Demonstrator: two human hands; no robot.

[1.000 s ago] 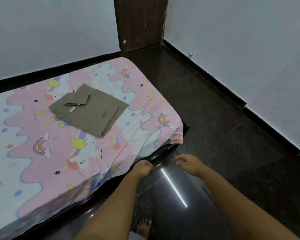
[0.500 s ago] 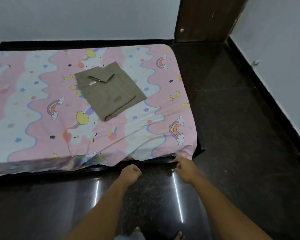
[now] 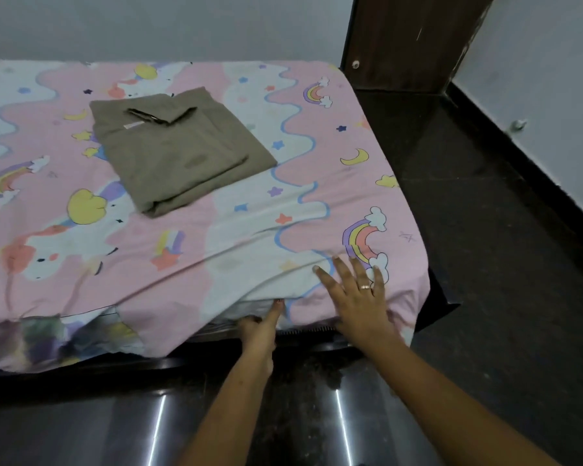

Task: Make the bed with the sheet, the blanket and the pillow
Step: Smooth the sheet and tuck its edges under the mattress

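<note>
**A:** Head view, nearest stuff first: dark floor (image 3: 485,348), two bare arms reaching to the edge of the bed (image 3: 436,299). What's each grip doing?

**B:** So the right grip (image 3: 360,307) lies flat on the sheet (image 3: 182,270), fingers spread apart, by the rainbow (image 3: 364,237) at the near corner. The left grip (image 3: 261,326) has its fingers up under the sheet's hem, can't tell if it's pinching.

**A:** And the blanket (image 3: 182,153)?

**B:** Folded, mid-bed on the sheet, well apart from both. Brown door (image 3: 408,38) behind.
</note>
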